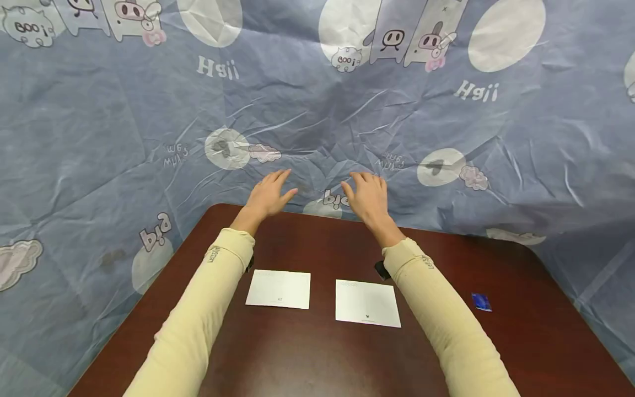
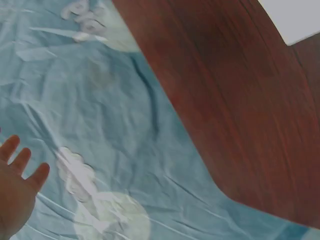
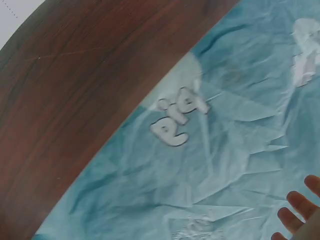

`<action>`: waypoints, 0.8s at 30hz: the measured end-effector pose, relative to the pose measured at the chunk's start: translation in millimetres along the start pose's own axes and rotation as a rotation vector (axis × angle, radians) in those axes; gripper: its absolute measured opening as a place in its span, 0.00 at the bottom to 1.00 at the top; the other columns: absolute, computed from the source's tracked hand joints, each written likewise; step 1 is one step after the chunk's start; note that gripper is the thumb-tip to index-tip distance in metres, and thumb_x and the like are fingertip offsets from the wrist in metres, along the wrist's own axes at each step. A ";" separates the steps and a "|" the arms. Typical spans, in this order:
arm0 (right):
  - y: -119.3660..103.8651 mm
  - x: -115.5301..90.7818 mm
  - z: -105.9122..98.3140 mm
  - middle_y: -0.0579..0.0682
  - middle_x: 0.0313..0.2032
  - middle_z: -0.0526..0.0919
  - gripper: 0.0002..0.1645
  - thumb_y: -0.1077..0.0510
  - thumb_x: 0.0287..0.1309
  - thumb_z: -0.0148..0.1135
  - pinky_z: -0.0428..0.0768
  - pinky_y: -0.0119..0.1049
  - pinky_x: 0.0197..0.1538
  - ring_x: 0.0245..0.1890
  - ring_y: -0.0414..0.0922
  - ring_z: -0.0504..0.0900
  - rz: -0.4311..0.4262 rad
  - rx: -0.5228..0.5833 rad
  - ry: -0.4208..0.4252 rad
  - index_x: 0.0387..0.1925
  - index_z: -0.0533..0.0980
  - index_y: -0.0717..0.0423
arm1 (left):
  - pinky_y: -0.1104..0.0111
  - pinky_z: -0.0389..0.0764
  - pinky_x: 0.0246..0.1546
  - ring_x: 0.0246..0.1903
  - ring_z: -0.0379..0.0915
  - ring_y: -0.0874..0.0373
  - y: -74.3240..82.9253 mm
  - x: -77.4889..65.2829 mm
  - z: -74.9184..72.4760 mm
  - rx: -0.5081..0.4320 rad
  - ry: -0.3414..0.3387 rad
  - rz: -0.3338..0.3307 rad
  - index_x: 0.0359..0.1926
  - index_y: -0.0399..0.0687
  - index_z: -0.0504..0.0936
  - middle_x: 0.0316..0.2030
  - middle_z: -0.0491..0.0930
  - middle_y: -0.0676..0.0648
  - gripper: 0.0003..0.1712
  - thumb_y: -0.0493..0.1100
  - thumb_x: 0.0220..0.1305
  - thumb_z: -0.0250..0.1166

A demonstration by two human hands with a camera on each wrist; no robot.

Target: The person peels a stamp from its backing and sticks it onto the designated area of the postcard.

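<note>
The left hand (image 1: 268, 194) and right hand (image 1: 368, 197) are hovering, fingers apart; on the table (image 1: 307, 358), a left sheet (image 1: 279, 289) and right sheet (image 1: 366, 304) (both white) are lying, long axes running sideways.

The bench (image 1: 322, 242) is dark reddish-brown, with visible wood grain and rounded far corners; in the head view its far edge shows just below the left fingers (image 1: 281, 177) and the right fingers (image 1: 368, 178). One white sheet (image 1: 279, 288) lies flat on the near side of the left fingers. A second white sheet (image 1: 366, 300) lies flat on the near side of the right fingers. Each bears a small dark mark by its near edge. A small, glossy blue packet (image 1: 481, 302) lies to the right of the right fingers, also nearer.
</note>
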State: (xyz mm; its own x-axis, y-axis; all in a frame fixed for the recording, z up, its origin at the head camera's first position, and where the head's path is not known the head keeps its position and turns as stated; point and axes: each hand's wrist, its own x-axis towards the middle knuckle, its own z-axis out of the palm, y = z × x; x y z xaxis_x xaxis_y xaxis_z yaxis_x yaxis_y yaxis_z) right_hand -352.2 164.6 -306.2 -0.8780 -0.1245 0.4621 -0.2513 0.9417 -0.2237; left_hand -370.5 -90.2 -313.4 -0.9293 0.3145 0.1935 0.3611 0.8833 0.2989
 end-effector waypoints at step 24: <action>-13.6 -108.6 -38.9 0.56 0.43 0.81 0.17 0.57 0.55 0.68 0.63 0.52 0.61 0.47 0.54 0.76 -0.359 0.222 0.501 0.46 0.81 0.60 | 0.59 0.71 0.50 0.50 0.72 0.55 70.1 -63.9 18.7 -0.601 0.332 0.518 0.58 0.44 0.76 0.52 0.76 0.47 0.20 0.40 0.66 0.61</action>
State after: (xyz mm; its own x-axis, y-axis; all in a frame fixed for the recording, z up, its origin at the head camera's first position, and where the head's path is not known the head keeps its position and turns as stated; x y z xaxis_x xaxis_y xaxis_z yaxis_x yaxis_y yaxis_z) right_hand -237.6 177.5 -319.9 -0.4414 -0.2076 0.8730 -0.6185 0.7752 -0.1283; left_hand -287.2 -41.8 -322.2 -0.5997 0.4263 0.6772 0.7999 0.2935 0.5235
